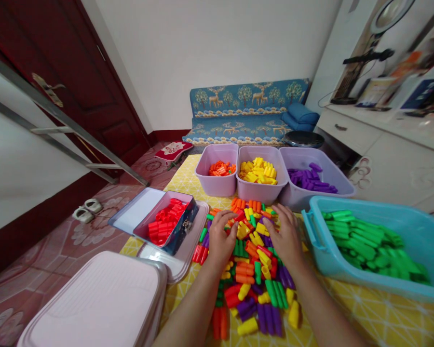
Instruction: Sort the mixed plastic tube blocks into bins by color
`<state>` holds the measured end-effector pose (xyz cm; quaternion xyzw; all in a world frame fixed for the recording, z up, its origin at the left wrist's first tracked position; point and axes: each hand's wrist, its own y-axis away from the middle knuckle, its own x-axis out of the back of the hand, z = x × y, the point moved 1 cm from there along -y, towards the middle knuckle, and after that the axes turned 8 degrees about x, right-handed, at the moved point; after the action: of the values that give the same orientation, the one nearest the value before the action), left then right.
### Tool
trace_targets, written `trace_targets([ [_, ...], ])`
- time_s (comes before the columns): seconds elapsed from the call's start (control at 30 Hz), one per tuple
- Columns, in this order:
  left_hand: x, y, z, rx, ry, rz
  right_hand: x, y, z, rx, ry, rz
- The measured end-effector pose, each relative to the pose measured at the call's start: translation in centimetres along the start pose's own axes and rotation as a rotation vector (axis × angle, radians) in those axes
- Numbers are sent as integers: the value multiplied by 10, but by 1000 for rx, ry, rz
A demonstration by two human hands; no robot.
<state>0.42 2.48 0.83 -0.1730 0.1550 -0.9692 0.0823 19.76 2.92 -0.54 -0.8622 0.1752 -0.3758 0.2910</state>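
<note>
A mixed pile of small tube-shaped plastic pieces (244,270) in red, orange, yellow, green and purple covers the middle of the table. Over its left side, my left hand (221,237) has its fingers curved and its thumb apart, nearest some red and orange pieces. My right hand (286,238) reaches over the right side, fingers spread near yellow pieces. Neither hand visibly holds a piece; whether the fingertips touch the pile, I cannot tell. Several pieces are joined in side-by-side rows, such as the green row (276,294) and purple row (269,320).
Behind the pile stand lilac bins of orange (217,187), yellow (255,193) and purple pieces (300,198). A blue tub (369,284) of green pieces is at right. An open-lidded box (183,230) of red pieces sits left, beyond stacked pale lids (94,299).
</note>
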Motion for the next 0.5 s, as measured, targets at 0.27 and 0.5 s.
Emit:
trace_targets([
  [0.27,-10,-43,10,-33,-258,-194,-20,-4,30,-97,212,-173],
  [0.5,-35,-64,-12,79,-341,-300,-23,-8,30,-42,98,-159],
])
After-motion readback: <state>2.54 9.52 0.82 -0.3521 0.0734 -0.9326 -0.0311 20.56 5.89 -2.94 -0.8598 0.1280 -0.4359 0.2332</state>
